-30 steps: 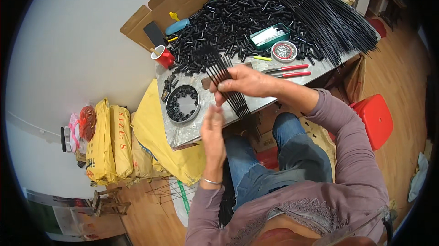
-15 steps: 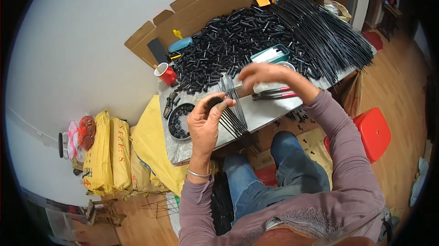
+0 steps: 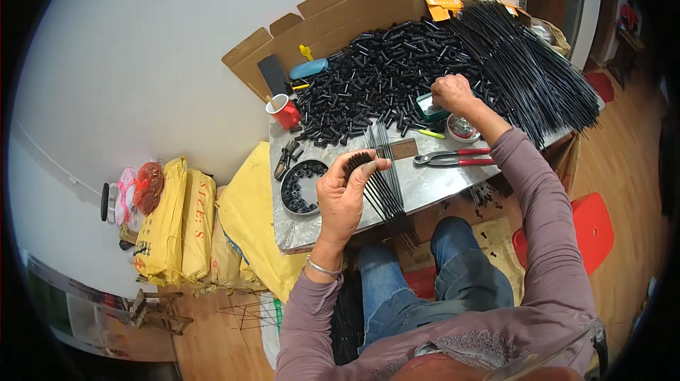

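2 hands at work, well apart: left hand (image 3: 345,195) is closed round a fanned bundle of thin black rods (image 3: 382,184), their capped ends bunched at the fingertips, the free ends running down past the table edge (image 3: 322,234) toward the lap. Right hand (image 3: 450,92) has gone from the bundle, where it was 0.5 s ago, up to the far side of the table & now sits on the pile of short black tubes (image 3: 368,87), fingers curled down into it; can't tell if it has 1 pinched. Left hand has stayed put w/ the rods. Just beside the right hand: a small green box (image 3: 429,107) & a round tin (image 3: 462,128). Red-handled pliers (image 3: 453,158) lie below the right wrist, untouched. Round black tray (image 3: 302,187) of tubes sits left of the left hand, red cup (image 3: 286,110) further back. Long black rods (image 3: 528,73) heaped at the table's right end
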Action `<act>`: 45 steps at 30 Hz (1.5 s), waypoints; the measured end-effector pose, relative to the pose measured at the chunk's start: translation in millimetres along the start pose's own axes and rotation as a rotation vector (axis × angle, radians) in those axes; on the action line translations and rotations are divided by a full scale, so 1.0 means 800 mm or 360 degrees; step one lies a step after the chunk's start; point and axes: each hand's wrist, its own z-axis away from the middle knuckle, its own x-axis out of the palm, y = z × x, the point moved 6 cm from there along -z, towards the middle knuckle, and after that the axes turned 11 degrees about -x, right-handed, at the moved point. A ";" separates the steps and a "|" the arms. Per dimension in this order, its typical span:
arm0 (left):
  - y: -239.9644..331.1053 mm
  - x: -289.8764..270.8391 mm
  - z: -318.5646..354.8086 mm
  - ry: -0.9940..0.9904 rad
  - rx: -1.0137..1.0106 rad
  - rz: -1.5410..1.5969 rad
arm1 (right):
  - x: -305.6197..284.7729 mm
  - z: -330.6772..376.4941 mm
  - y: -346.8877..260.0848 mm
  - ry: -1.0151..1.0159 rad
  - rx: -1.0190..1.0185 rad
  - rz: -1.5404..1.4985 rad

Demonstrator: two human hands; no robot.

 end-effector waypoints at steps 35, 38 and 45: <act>0.004 0.005 0.002 0.0100 0.0079 -0.0153 | -0.207 0.084 -0.226 0.0626 -0.0619 -0.1803; -0.002 0.004 0.001 0.0111 0.0054 -0.0146 | -0.206 0.085 -0.224 0.0665 -0.0591 -0.1815; 0.002 0.005 0.000 0.0093 0.0112 -0.0191 | -0.227 0.090 -0.220 0.0888 -0.0723 -0.0908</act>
